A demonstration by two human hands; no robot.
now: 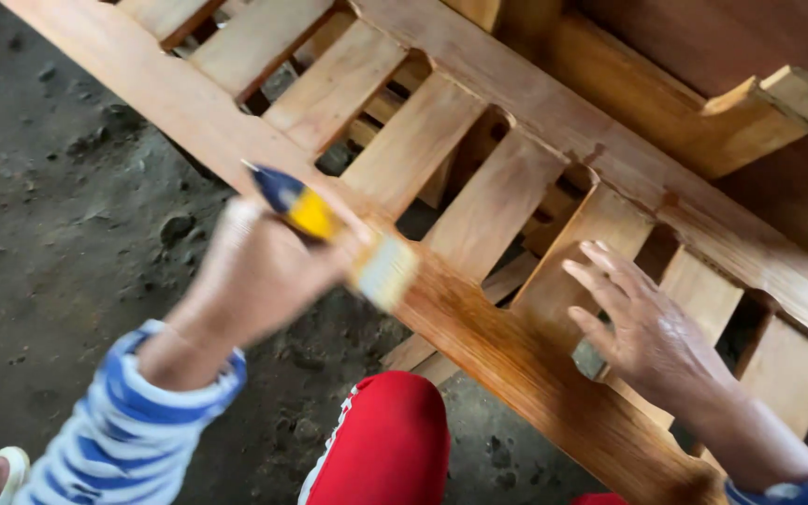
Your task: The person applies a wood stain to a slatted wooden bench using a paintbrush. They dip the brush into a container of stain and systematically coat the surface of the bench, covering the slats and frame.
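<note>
Left hand [259,271] clenching in a grip around the handle of a paintbrush [334,234], motion-blurred; brush projecting out of the top of the fist on both ends, bristles lying just right of the knuckles and touching the near rail of a slatted wooden frame [479,327]. Long axis running diagonally, blue handle tip pointing up-left, pale bristles pointing down-right; handle showing blue at the end, yellow in the middle, a light ferrule and cream bristle block. Right hand [642,323] lying released, fingers spread and pointing up-left, pressing flat on a slat [572,271] of the frame beside the rail. Rail looking glossier and darker orange near the bristles; frame lying slantwise over a dark earthen floor [67,206]; red-clad knee [390,440] showing below.
</note>
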